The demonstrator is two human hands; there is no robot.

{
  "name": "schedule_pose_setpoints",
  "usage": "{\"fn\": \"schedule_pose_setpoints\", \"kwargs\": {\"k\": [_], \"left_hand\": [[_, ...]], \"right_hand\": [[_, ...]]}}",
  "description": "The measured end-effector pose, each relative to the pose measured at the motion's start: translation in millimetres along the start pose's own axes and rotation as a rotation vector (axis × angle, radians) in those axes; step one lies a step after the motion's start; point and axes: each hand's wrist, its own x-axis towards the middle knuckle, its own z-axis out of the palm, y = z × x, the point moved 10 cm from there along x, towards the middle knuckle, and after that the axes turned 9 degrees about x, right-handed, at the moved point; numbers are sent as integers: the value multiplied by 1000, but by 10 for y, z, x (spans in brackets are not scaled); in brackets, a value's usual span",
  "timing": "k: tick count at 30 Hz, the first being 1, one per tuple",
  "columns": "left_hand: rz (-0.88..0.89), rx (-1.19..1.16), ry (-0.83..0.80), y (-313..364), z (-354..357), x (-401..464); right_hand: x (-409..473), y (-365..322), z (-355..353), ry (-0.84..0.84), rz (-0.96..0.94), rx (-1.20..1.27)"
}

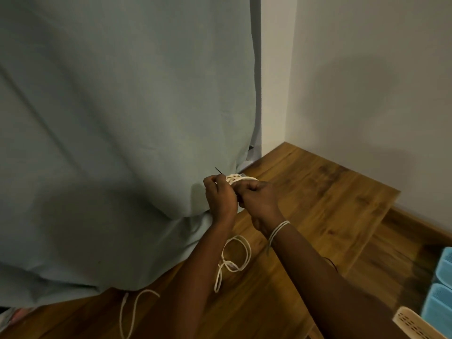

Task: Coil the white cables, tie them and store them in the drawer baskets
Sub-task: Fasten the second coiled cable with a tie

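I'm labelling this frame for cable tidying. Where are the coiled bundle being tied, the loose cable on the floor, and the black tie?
coiled white cable (241, 178), head view, top of the loops above the hands.
loose white cable (236, 253), head view, its floor loop between the forearms.
black tie (219, 171), head view, its free end.
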Motion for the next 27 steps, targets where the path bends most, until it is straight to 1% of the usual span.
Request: {"fn": "schedule_pose_setpoints", "kwargs": {"k": [3, 5, 7, 8, 10, 11, 12, 14, 18, 23, 25, 27], "left_hand": [[34, 41, -30, 38, 24, 16], [66, 72, -30, 69, -1, 47], [80, 108, -19, 92, -45, 78], [86, 120, -14, 106, -65, 86], [107, 116, -23, 151, -82, 82], [126, 112, -36, 197, -76, 74], [149, 113, -51, 252, -65, 51], [210, 101, -76, 388, -48, 20], [286, 92, -123, 577, -8, -2], [351, 143, -213, 677, 123, -93], [391, 167, -234, 740, 177, -132], [433, 214, -233, 806, 218, -165]], "right_hand": [[-15, 53, 41, -6, 77, 112], [-28, 70, 92, -44, 113, 161], [-43, 37, 123, -86, 77, 100], [-47, -30, 112, -83, -6, 1], [-96, -264, 79, -24, -255, -223], [-134, -381, 66, 9, -363, -281], [-170, -466, 43, 32, -435, -288], [-213, -581, -11, 47, -504, -231], [-275, -734, -60, 38, -570, -165], [-275, -924, -107, 35, -644, -137], [-204, -926, -170, 44, -611, -120], [-114, -858, -223, 22, -521, -53]]}}
